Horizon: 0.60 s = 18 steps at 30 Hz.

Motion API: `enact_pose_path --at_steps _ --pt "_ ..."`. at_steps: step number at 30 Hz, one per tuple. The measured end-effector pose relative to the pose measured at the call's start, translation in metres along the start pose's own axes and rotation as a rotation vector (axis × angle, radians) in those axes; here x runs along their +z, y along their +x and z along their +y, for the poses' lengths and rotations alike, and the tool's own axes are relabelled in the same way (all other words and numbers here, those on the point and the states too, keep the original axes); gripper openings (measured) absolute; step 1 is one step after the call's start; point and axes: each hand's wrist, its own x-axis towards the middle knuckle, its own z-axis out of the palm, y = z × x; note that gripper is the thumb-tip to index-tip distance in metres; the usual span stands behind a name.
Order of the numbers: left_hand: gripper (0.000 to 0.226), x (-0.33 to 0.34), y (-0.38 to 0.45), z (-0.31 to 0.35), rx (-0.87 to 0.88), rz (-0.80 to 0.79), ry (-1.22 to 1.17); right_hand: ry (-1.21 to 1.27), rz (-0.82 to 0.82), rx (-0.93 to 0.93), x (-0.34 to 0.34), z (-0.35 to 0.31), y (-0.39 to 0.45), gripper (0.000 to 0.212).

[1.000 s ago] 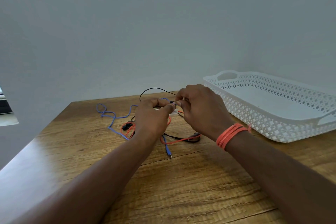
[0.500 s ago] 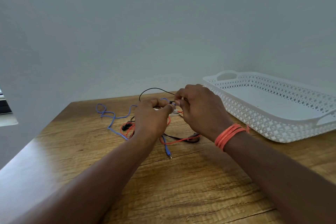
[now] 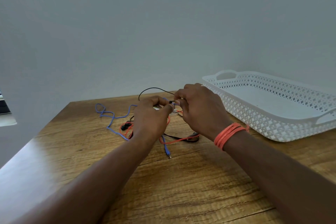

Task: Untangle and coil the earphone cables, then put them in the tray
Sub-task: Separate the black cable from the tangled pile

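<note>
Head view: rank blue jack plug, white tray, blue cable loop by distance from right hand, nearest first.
From the right hand:
1. Blue jack plug, just below-left on the table.
2. White tray, to its right.
3. Blue cable loop, far left, beyond the left hand.

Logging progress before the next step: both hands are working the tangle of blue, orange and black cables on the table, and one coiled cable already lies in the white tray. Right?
Not quite. The head view shows the white tray holding no cable. The blue cable, orange cable and black cable are all outside it, with the left hand and right hand pinching at the tangle.
</note>
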Motion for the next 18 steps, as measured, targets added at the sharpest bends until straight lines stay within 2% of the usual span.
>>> enact_pose_path --at_steps 5,10,14,18 --pt "0.006 0.0002 0.0002 -0.0017 0.030 0.012 0.054 -0.052 -0.031 -0.005 -0.0017 -0.0009 0.0006 0.017" --pt "0.016 -0.0007 -0.0027 0.0003 0.109 0.013 0.192 -0.098 -0.047 -0.012 -0.0032 -0.0016 0.0007 0.016" --pt "0.006 0.0003 -0.0065 -0.0004 0.165 0.023 0.274 -0.133 -0.055 -0.030 -0.0042 -0.0017 -0.0001 0.018" --pt "0.008 0.0012 -0.0071 -0.0022 0.176 0.040 0.299 -0.158 -0.058 -0.043 -0.0068 -0.0073 -0.0022 0.021"
